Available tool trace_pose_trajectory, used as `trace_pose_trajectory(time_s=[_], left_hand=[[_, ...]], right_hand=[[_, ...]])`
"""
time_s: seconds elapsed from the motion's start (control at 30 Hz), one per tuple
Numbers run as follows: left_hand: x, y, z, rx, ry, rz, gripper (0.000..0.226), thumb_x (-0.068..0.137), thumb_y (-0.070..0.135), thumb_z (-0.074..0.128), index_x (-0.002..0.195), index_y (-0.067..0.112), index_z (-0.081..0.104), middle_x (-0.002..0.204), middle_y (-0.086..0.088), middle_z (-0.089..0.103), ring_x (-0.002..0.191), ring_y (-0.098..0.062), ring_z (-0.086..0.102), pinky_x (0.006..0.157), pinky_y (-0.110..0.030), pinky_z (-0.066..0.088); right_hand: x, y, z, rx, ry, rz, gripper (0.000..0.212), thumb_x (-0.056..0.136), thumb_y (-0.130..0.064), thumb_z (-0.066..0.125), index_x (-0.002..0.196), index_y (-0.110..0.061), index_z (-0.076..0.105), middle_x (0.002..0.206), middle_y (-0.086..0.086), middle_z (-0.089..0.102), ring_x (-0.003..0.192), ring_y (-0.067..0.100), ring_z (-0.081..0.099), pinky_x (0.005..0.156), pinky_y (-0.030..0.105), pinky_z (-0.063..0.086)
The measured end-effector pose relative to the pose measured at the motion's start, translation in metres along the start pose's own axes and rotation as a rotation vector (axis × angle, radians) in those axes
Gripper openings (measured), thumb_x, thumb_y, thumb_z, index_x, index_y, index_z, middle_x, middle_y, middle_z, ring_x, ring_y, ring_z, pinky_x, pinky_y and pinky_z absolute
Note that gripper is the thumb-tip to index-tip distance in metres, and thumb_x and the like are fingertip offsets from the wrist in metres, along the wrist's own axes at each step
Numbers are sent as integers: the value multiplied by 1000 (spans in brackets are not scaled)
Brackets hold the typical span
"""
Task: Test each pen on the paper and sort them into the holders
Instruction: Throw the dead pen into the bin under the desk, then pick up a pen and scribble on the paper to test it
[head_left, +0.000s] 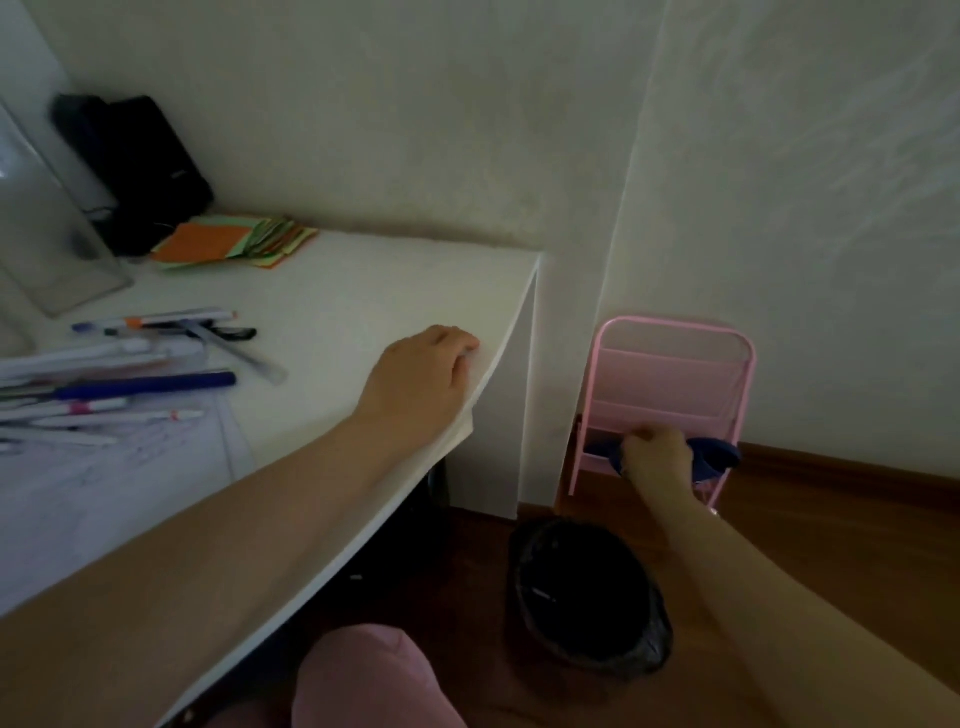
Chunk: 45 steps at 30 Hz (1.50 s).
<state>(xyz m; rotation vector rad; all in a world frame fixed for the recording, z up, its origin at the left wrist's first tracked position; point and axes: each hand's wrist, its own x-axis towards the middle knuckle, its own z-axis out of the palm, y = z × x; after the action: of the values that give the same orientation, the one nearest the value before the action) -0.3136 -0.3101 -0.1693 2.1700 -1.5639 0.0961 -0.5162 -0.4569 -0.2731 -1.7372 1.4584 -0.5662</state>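
Observation:
Several pens lie in a loose heap at the left of the white desk, partly on a scribbled sheet of paper. My left hand rests flat on the desk's right edge, fingers curled over the rim, holding nothing. My right hand reaches down beside the desk and is closed on a dark blue cloth-like thing lying on the pink metal rack against the wall. No pen holder is clearly visible.
A stack of coloured paper notes and a black pouch sit at the desk's back. A clear plastic stand is at the far left. A black waste bin stands on the wooden floor below my right arm.

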Motion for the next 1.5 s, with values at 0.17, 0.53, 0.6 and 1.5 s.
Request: trace_pose_trajectory(time_s=[0.17, 0.53, 0.6, 1.5], left_hand=[[-1, -18, -48, -217, 124, -107, 23, 96, 19, 45, 109, 21, 63, 116, 4, 63, 106, -10, 55, 95, -23, 40], [-133, -171, -150, -59, 547, -427, 30, 82, -8, 50, 82, 19, 63, 90, 0, 62, 87, -21, 59, 78, -28, 45], [-148, -180, -150, -11, 516, -376, 24, 76, 1, 47, 82, 13, 68, 87, -5, 64, 81, -23, 60, 73, -32, 47], [-170, -192, -149, -153, 432, -303, 27, 93, 38, 51, 112, 26, 65, 86, 9, 70, 75, -4, 62, 73, -23, 51]], right_hand=[[-26, -146, -6, 274, 132, -432, 23, 88, -2, 47, 85, -15, 66, 84, 3, 64, 68, 14, 55, 61, 22, 43], [-178, -298, 153, -106, -515, -1052, 28, 81, -1, 50, 99, -9, 70, 106, 13, 66, 100, 28, 60, 94, 33, 46], [-187, -295, 170, -258, -567, -1099, 25, 84, -5, 51, 102, -7, 68, 108, 15, 64, 101, 30, 58, 94, 35, 46], [-189, -341, 163, 691, -1112, -260, 18, 88, -17, 61, 80, -2, 65, 97, 18, 69, 71, 17, 62, 61, 23, 57]])
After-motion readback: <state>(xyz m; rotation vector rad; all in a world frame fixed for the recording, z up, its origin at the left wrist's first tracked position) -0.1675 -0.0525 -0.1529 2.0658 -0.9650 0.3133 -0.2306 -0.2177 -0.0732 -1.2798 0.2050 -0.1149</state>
